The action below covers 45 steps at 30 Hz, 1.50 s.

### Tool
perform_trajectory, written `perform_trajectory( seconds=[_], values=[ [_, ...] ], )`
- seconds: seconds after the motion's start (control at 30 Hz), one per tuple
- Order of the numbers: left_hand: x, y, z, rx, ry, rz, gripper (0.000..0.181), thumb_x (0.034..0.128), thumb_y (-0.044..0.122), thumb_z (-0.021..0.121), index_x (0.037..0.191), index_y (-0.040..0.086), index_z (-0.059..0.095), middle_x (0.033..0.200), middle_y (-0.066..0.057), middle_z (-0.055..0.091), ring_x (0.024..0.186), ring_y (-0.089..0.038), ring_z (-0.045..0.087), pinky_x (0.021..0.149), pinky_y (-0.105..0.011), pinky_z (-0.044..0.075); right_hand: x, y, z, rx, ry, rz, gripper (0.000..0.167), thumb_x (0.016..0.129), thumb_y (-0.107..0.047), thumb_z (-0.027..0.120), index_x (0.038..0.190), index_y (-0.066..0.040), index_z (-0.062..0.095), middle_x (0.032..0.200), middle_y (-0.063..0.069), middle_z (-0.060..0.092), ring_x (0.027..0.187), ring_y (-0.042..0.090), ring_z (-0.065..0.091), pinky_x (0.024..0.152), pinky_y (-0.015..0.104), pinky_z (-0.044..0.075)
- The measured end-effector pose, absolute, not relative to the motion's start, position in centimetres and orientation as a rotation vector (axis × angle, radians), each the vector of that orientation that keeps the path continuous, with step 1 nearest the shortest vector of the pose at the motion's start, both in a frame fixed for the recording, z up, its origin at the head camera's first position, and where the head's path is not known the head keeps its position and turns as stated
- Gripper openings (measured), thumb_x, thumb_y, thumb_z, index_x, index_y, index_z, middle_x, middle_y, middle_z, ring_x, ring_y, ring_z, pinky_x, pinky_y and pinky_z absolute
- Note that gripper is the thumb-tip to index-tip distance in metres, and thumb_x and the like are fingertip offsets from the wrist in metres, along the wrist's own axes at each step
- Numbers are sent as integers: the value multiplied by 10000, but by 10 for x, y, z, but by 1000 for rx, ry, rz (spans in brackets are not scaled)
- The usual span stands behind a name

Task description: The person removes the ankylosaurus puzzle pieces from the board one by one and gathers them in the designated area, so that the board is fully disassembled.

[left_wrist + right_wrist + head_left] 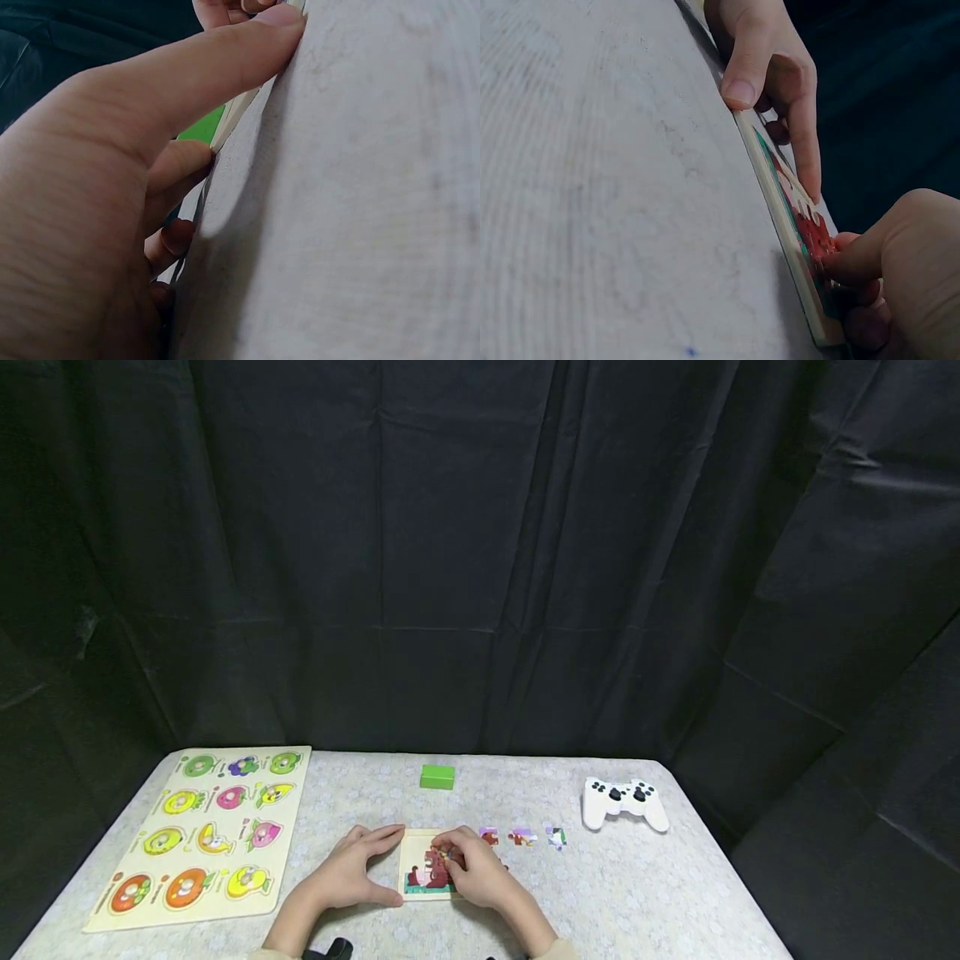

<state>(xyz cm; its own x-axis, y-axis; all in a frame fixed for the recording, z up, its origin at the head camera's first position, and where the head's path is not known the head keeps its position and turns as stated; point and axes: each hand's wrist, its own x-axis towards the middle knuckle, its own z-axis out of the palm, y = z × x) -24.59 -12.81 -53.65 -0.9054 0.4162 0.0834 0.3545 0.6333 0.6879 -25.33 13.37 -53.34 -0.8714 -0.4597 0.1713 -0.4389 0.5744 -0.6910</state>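
In the head view, the tray (416, 842) is set on the table (660, 893), its left corners braced by the spread thumb and forefinger of the left hand (347, 870). Its red pieces (437, 877) are partly covered by the bent fingers of the right hand (478, 870); whether one is pinched cannot be told. Pieces could be dislodged if the brace were slackened or one were forced askew. Loose pieces (522, 837) are shown only here. In the left wrist view, the red pieces are hidden; in the right wrist view, they are seen touched by the right thumb.
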Motion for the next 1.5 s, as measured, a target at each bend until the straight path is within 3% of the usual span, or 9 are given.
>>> perform_trajectory(
  seconds=[0.67, 1.27, 1.5],
  values=[
    [-246, -127, -535, 635, 2756, 1122, 1030, 654, 547, 965, 1524, 133, 599, 1609, 14, 532, 1009, -78, 443, 974, -427, 446, -253, 138, -529, -836, 2705, -1231, 319, 924, -23, 778, 1223, -66, 676, 903, -22, 528, 758, 25, 457, 687, 214, 416],
    [-247, -127, -537, 628, 2758, 1121, 1040, 646, 541, 972, 1531, 148, 594, 1602, 31, 537, 950, -73, 412, 927, -382, 435, -254, 140, -534, -866, 2748, -1191, 260, 1001, -157, 743, 1240, -59, 711, 938, -59, 571, 819, 25, 489, 717, 216, 442],
    [-245, -127, -533, 640, 2763, 1112, 1026, 650, 522, 972, 1521, 125, 601, 1604, 5, 536, 960, -73, 411, 923, -379, 434, -253, 139, -532, -893, 2780, -1147, 257, 1020, -162, 718, 1258, -65, 715, 1092, -5, 663, 917, 53, 557, 819, 268, 510]
  ],
)
